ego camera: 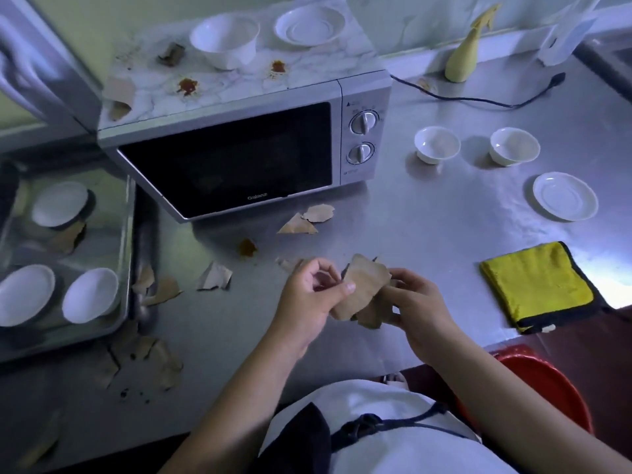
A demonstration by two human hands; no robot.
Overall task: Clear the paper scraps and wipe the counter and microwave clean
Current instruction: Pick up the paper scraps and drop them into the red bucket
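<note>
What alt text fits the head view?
Left hand and right hand hold brown paper scraps over a steel counter littered with loose scraps, before a microwave with a stained top. A folded yellow cloth lies at right.

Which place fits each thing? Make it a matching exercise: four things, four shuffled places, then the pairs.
Things: 1 yellow cloth; 2 large white bowl; 3 red bucket; 4 gathered paper scraps.
Places: A on top of the microwave; B between left hand and right hand; C below the counter edge; D flat on the counter.
Pairs: 1-D, 2-A, 3-C, 4-B.
</note>
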